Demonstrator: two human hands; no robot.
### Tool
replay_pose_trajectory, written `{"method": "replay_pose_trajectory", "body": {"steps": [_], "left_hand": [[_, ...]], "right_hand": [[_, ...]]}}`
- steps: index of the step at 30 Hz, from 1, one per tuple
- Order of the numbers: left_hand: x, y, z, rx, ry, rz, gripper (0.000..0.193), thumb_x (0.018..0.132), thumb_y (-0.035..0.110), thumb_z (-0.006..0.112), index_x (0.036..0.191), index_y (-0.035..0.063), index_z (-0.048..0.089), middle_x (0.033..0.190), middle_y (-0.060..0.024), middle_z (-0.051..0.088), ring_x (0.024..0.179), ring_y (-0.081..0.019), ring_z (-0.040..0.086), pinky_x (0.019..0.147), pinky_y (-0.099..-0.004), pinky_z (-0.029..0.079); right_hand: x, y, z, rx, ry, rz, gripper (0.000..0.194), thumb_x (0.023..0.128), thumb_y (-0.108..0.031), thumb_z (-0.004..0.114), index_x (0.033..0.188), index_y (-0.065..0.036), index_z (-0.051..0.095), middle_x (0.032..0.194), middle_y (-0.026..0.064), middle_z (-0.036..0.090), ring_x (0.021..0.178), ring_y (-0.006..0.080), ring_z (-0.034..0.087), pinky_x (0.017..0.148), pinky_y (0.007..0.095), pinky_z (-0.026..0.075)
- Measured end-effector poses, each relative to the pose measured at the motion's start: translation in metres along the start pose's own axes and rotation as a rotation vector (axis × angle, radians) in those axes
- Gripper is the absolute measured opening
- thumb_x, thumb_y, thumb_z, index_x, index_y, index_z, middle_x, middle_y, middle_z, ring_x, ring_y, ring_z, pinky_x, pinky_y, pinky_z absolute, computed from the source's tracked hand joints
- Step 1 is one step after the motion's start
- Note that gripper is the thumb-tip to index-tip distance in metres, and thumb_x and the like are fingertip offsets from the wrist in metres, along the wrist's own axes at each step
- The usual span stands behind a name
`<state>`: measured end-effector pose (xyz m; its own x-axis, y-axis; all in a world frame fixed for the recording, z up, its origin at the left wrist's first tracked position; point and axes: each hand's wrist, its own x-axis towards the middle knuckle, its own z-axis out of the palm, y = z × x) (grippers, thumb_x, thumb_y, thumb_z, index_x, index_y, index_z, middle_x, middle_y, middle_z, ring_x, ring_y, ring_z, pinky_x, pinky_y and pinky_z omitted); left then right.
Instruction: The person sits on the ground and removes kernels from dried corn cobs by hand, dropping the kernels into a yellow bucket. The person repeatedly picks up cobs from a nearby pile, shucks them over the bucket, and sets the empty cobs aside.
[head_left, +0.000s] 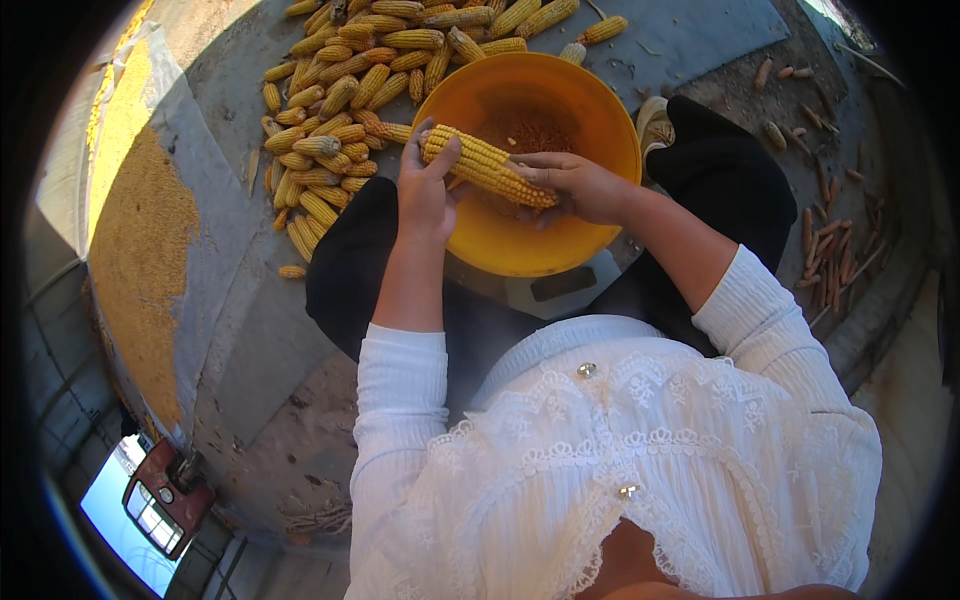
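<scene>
An ear of corn (480, 161), dense with yellow kernels, is held over a yellow plastic tub (525, 255) between my knees. My left hand (431, 187) grips its upper left end, thumb on top. At the other end, my right hand (574, 184) has its fingers around the ear; some fingers are hidden beneath it. Loose kernels and reddish bits (536, 131) lie in the bottom of the tub. Husked ears of corn (330, 142) are heaped against the tub's far left side.
Bare corn cobs (829, 255) are scattered on the floor at the right. A sheet at the left bears a broad spread of loose kernels (142, 277). One ear (292, 271) lies apart near my left knee. A red vehicle (169, 495) shows at the lower left.
</scene>
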<state>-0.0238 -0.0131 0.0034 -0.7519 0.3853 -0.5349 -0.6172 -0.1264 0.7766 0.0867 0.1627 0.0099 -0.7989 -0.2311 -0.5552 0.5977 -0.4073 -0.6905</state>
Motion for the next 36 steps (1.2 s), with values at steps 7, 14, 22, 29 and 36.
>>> {"method": "replay_pose_trajectory", "body": {"steps": [7,14,22,29,36], "left_hand": [[0.002,-0.001,0.000,0.016,-0.006,0.005,0.056,0.093,0.013,0.061,0.142,0.0106,0.032,0.119,-0.0099,0.052,0.107,-0.0235,0.059,0.085,-0.0408,0.057],[0.001,-0.006,0.006,0.115,-0.073,0.069,0.064,0.092,0.007,0.062,0.145,0.0095,0.027,0.126,-0.0107,0.047,0.111,-0.0230,0.056,0.089,-0.0390,0.056],[-0.002,-0.002,0.008,0.042,-0.129,0.091,0.064,0.092,0.002,0.058,0.146,0.0095,0.024,0.128,-0.0128,0.046,0.115,-0.0253,0.055,0.091,-0.0401,0.055],[-0.003,0.001,0.006,-0.013,-0.071,0.097,0.063,0.092,0.003,0.058,0.145,0.0104,0.025,0.126,-0.0129,0.048,0.113,-0.0255,0.056,0.089,-0.0404,0.056],[-0.002,0.003,0.004,-0.041,-0.027,0.091,0.057,0.092,0.004,0.058,0.141,0.0103,0.030,0.124,-0.0119,0.049,0.110,-0.0253,0.058,0.088,-0.0403,0.057]], "right_hand": [[0.009,0.002,-0.007,0.033,-0.055,0.047,0.051,0.101,-0.040,0.044,0.137,-0.004,0.044,0.100,0.0094,0.061,0.079,0.0146,0.063,0.066,0.0277,0.055],[0.006,0.006,0.004,-0.391,0.121,-0.023,0.052,0.102,-0.047,0.035,0.123,-0.002,0.052,0.087,0.0068,0.060,0.067,0.0132,0.061,0.053,0.0252,0.053],[0.008,-0.001,-0.003,-0.147,0.124,0.043,0.049,0.103,-0.045,0.034,0.116,-0.003,0.056,0.083,0.0076,0.060,0.063,0.0139,0.060,0.050,0.0265,0.050],[0.006,0.000,0.001,-0.019,0.101,-0.013,0.047,0.103,-0.041,0.035,0.127,-0.003,0.051,0.087,0.0075,0.060,0.065,0.0144,0.060,0.055,0.0276,0.051],[0.003,-0.002,0.000,0.117,0.009,-0.008,0.046,0.104,-0.041,0.033,0.131,-0.007,0.049,0.089,0.0049,0.060,0.066,0.0122,0.059,0.058,0.0251,0.051]]}}
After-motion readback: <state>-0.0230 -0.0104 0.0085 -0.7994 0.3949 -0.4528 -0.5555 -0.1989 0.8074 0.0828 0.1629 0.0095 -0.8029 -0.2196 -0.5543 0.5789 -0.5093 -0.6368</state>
